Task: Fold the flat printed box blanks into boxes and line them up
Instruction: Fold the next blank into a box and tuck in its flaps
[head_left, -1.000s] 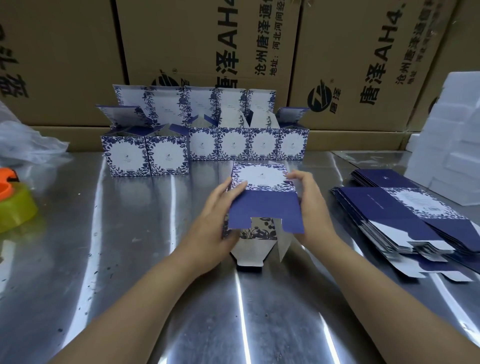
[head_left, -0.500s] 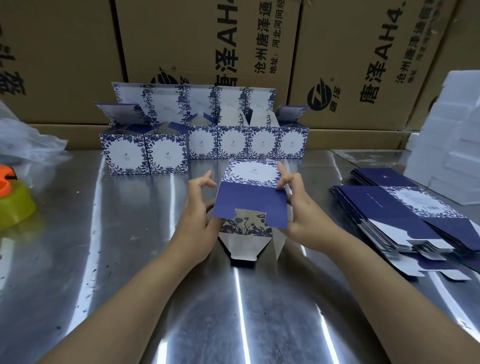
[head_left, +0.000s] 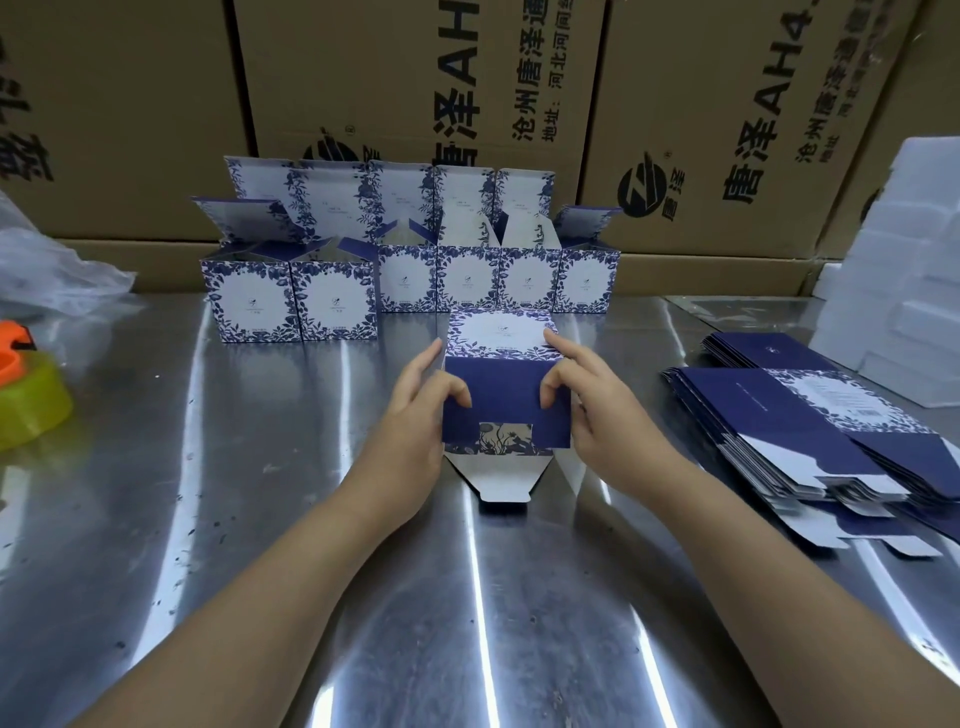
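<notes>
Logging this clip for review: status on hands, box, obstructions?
Hands: left hand and right hand both pinching the half-folded box by its navy flap. Its white bottom tab not yet tucked. Row of folded boxes behind; nothing blocking.

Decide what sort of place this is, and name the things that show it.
Probably a packing workshop: a row of folded boxes and a stack of flat blanks sit on a steel table, with big cardboard cartons stacked behind.
</notes>
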